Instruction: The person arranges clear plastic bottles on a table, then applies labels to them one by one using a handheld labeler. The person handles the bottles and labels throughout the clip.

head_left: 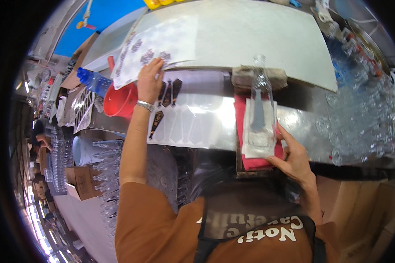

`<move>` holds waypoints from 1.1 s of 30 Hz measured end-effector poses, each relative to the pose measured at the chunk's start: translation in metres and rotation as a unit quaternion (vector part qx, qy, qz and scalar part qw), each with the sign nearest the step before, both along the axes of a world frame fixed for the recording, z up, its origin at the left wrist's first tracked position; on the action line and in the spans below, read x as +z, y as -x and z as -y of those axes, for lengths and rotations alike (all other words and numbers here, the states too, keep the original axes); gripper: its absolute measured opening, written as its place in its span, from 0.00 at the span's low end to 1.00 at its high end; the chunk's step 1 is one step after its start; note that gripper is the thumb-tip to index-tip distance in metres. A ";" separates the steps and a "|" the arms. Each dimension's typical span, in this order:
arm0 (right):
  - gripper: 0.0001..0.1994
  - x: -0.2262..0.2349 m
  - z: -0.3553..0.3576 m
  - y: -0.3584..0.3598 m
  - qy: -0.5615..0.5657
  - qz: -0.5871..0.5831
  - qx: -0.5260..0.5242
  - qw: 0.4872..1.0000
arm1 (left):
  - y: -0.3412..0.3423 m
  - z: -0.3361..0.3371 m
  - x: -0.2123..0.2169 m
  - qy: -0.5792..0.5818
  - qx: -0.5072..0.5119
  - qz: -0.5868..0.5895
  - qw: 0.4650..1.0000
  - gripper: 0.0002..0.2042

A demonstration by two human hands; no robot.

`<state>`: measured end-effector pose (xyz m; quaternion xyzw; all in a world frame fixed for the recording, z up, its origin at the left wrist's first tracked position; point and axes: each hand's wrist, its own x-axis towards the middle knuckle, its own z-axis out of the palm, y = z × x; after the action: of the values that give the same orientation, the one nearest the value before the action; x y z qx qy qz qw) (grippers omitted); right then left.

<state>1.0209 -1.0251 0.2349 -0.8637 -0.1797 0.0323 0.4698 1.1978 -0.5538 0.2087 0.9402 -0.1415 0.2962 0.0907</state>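
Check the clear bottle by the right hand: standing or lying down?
Lying down. The bottle rests lengthwise on a white cloth, neck pointing away; the right hand touches the cloth's edge.

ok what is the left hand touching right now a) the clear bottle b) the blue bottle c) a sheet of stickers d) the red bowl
c: the left hand rests with its fingers on the sheet of stickers, above the red bowl, while the clear bottle lies on a white cloth by the right hand.
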 end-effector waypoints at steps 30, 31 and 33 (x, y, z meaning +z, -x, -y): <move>0.32 -0.015 -0.030 0.012 0.107 0.155 -0.106 0.976 | 0.071 0.152 0.055 0.428 -0.096 -0.239 0.866 0.14; 0.32 -0.014 -0.030 0.012 0.107 0.154 -0.106 0.976 | 0.085 0.180 0.066 0.368 -0.135 -0.183 0.902 0.16; 0.32 -0.014 -0.033 0.012 0.104 0.158 -0.099 0.977 | 0.107 0.219 0.073 0.202 -0.184 -0.078 0.959 0.20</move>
<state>1.0089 -0.9921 0.2210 -0.9156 -0.1605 -0.1324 0.3440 1.0910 -0.7723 0.2815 0.8802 -0.2413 0.2231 0.3425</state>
